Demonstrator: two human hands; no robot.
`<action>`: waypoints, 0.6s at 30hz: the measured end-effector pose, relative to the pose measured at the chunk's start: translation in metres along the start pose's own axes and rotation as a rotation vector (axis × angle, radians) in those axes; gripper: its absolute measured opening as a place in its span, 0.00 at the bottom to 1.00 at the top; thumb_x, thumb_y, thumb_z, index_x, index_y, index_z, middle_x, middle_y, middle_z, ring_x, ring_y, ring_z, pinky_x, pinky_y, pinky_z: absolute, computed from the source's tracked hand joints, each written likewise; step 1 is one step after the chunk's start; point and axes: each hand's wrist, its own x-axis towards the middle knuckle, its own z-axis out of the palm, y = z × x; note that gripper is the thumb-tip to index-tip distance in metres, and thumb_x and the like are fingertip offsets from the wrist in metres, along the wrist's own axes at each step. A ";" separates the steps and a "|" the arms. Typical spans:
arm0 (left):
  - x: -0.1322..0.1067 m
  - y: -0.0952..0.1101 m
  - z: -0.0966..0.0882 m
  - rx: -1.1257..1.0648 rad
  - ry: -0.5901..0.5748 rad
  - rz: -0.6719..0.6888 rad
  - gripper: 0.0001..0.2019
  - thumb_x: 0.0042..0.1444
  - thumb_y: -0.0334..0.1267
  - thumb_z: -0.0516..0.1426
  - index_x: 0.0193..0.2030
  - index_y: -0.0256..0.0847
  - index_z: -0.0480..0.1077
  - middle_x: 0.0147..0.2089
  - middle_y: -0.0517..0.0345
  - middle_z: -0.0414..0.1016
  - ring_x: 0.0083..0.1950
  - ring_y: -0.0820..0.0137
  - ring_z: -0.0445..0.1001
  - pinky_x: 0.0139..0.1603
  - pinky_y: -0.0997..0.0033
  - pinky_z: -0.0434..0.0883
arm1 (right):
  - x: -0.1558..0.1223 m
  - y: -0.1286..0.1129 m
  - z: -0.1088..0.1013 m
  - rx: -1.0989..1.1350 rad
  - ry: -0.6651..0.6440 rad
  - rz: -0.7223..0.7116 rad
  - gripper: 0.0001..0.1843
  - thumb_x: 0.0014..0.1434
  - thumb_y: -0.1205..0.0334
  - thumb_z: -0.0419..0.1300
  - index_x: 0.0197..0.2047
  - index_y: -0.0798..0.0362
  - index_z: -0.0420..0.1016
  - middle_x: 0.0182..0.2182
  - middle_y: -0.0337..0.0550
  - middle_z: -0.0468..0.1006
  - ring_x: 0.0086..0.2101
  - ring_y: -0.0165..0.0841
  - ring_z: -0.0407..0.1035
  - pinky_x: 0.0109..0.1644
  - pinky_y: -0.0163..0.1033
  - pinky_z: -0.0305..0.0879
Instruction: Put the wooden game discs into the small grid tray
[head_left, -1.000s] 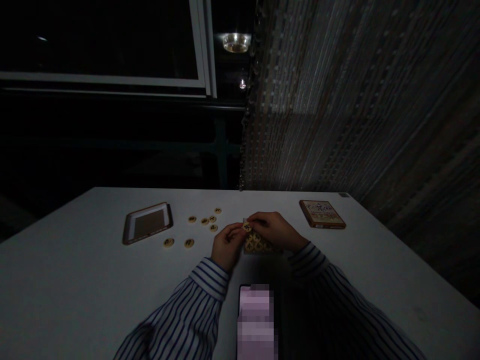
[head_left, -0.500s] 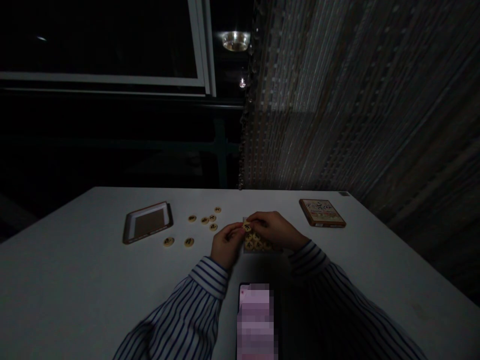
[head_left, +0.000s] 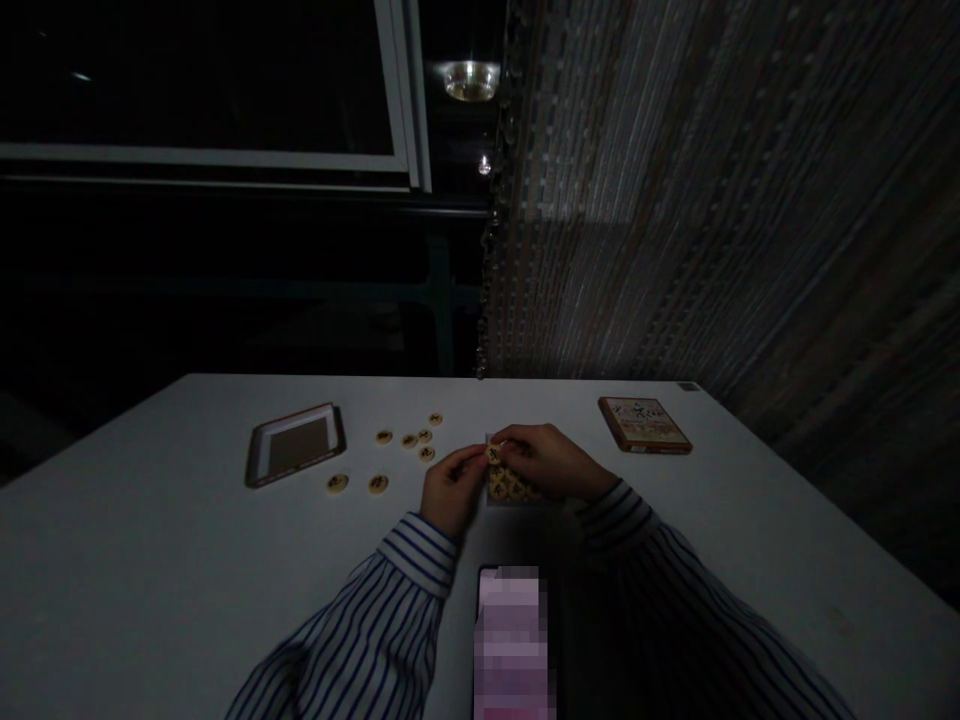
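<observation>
Both hands meet at the middle of a white table (head_left: 150, 560). My left hand (head_left: 450, 490) and my right hand (head_left: 547, 460) together pinch a small round wooden piece (head_left: 495, 454) with a dark mark on it. Just below the fingers lies a small board (head_left: 511, 486) packed with similar round pieces; my right hand covers part of it. Several loose round pieces (head_left: 409, 441) lie scattered to the left, two of them (head_left: 357, 484) nearer to me. Both sleeves are striped.
An empty box tray (head_left: 295, 445) sits at the left, a box lid (head_left: 643, 425) with a printed picture at the right. A lit phone (head_left: 511, 640) lies by the near edge between my arms. A curtain hangs behind; the room is dark.
The hands have barely moved; the pinched piece is tilted a little more on edge than before.
</observation>
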 end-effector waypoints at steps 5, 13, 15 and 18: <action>0.000 -0.001 0.000 -0.007 0.008 -0.012 0.12 0.41 0.40 0.60 0.34 0.35 0.74 0.34 0.52 0.77 0.37 0.69 0.74 0.41 0.69 0.70 | 0.000 0.001 0.001 -0.009 -0.002 -0.015 0.14 0.53 0.63 0.52 0.43 0.51 0.72 0.33 0.40 0.77 0.32 0.29 0.69 0.37 0.33 0.62; -0.001 0.002 0.002 -0.021 0.008 -0.020 0.13 0.40 0.40 0.61 0.33 0.35 0.74 0.33 0.52 0.77 0.36 0.68 0.74 0.40 0.69 0.71 | -0.001 -0.001 -0.002 -0.029 -0.001 -0.023 0.14 0.53 0.63 0.52 0.42 0.51 0.73 0.34 0.40 0.77 0.33 0.29 0.69 0.38 0.33 0.62; -0.002 0.001 0.002 -0.058 -0.016 -0.035 0.14 0.40 0.41 0.61 0.34 0.35 0.73 0.33 0.51 0.77 0.36 0.67 0.74 0.40 0.68 0.71 | -0.001 -0.002 -0.002 -0.030 -0.001 -0.019 0.15 0.53 0.64 0.52 0.42 0.51 0.73 0.34 0.40 0.77 0.33 0.30 0.69 0.39 0.33 0.62; -0.003 0.000 0.003 -0.109 -0.050 -0.066 0.17 0.40 0.41 0.61 0.37 0.33 0.72 0.35 0.49 0.77 0.37 0.66 0.75 0.41 0.66 0.71 | -0.001 -0.002 -0.002 -0.030 0.000 -0.008 0.15 0.52 0.64 0.51 0.42 0.51 0.73 0.35 0.40 0.77 0.34 0.30 0.69 0.39 0.33 0.62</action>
